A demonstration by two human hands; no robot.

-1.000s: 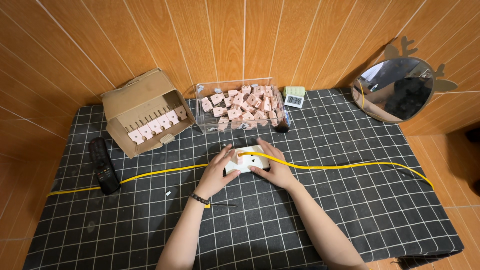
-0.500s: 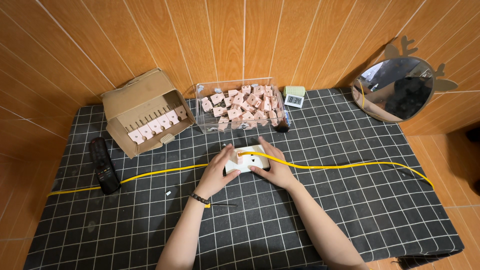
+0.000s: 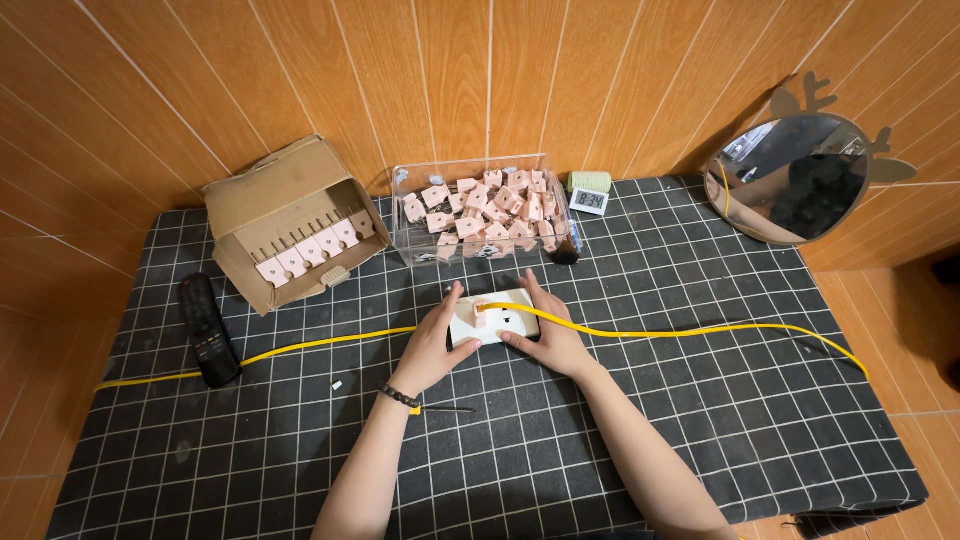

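From the head camera, you are bracing a white plate [image 3: 493, 318] at the middle of the counter [image 3: 700, 420], its long axis running left to right. Your left hand [image 3: 432, 345] is cupping its left end, fingers pressed together, while your right hand [image 3: 553, 335] is clasping the right end. A yellow cable [image 3: 700, 331] is crossing it; both hands are equally near.

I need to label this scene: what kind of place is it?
Probably a home workbench for small assembly: a clear bin of pink parts, a cardboard box with more, and both hands on a white plate.
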